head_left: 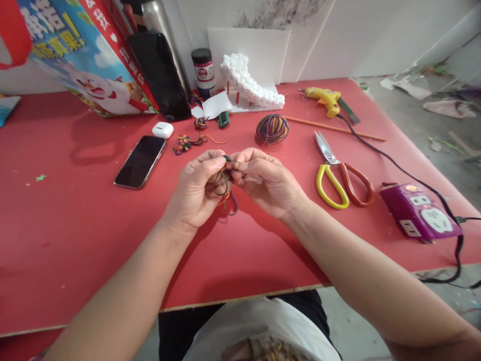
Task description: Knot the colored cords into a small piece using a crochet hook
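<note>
Both hands meet above the middle of the red table. My left hand (203, 183) pinches a multicoloured cord (221, 188), whose dark green loop hangs below the fingertips. Lower down dangle orange and purple loops of it. My right hand (263, 178) has its thumb and forefinger pressed together on the same cord, close beside the left fingertips. Fingers hide most of the part between the hands. Just beyond them lies a ball of multicoloured cord (272, 129). A small knotted piece of cord (184, 144) rests behind my left hand.
On the red table (93, 240), scissors (330, 163), a glue gun (323, 99), an orange stick (338, 129) and a purple power socket (419, 213) lie right. Left are a phone (141, 161), earbud case (163, 130) and large bag (97, 65). A white model (250, 85) stands behind.
</note>
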A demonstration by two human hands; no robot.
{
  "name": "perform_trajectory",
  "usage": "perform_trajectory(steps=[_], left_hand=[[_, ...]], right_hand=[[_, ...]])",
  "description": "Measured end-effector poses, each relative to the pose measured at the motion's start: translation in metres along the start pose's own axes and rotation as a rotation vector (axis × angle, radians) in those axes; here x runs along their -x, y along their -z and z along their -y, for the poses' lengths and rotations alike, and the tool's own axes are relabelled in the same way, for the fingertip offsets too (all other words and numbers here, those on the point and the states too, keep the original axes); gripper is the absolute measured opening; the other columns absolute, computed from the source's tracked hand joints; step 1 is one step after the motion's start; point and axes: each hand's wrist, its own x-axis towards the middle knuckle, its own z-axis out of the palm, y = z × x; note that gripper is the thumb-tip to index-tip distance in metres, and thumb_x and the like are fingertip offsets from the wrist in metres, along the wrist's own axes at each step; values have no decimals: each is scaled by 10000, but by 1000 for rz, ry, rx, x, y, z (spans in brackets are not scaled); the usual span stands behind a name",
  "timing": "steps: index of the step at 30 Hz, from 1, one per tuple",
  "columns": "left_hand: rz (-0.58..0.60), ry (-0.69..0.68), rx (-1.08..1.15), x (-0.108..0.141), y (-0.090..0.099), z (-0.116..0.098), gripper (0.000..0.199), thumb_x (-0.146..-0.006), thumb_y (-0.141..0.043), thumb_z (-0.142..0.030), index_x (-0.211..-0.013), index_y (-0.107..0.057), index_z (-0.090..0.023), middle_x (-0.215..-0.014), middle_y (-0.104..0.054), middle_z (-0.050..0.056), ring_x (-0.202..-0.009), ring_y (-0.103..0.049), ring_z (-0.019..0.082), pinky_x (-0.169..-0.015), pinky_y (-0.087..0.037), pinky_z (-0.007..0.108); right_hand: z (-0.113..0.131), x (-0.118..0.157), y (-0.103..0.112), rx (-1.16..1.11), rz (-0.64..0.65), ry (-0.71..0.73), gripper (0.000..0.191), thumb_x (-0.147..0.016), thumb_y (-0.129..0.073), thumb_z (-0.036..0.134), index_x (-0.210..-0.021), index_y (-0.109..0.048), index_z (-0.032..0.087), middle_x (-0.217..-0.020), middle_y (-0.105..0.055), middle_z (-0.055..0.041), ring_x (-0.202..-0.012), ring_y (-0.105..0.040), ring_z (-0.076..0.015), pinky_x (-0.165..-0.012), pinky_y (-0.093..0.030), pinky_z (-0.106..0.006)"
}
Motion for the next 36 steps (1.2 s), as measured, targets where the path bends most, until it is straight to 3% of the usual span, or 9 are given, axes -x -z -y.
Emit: perform_trajectory(steps=[8,13,16,23,30,36], left_hand=[[20,-12,-11,3,-1,0,143,-735,-802,-198,-781,-670,-174,-602,-655,-26,-473,-584,73,-415,-393,149],[35,-23,-61,2,0,3,141,-745,-813,-198,-782,-679,-177,-585,-636,-36,-508,-625,91,-458,-461,165],[13,-18,-66,1,2,2,160,-737,-823,-202,-759,-667,-178,-562,-611,-46,-465,-568,71,-453,-463,161],[31,40,-31,2,1,-3,221,-719,-871,-234,-706,-660,-168,-595,-631,-27,-479,-561,61,-432,-433,142],[84,70,-40,4,4,-3,319,-704,-932,-324,-725,-651,-174,-653,-644,3,-556,-627,111,-430,-394,170],[93,29,-54,4,3,-3,322,-690,-930,-326,-685,-648,-172,-610,-588,-10,-471,-452,62,-423,-310,181]], right_hand=[[5,1,0,42,-3,-39,110,-717,-785,209,-737,-680,187,-667,-644,31,-613,-556,-91,-642,-500,-228],[7,3,-1,200,-25,8,296,-676,-907,294,-742,-639,187,-606,-623,46,-558,-548,-90,-579,-458,-237],[8,4,-2,242,-22,50,356,-666,-945,365,-738,-650,181,-632,-626,43,-555,-535,-84,-559,-446,-238],[12,6,0,285,28,78,262,-735,-894,349,-744,-698,176,-720,-707,-2,-597,-576,-103,-586,-482,-254],[9,5,-4,234,-7,37,64,-696,-714,184,-646,-675,194,-641,-638,28,-602,-561,-103,-656,-503,-260],[4,5,-7,130,-63,31,68,-662,-687,158,-613,-673,202,-633,-643,23,-620,-514,-106,-635,-456,-245]])
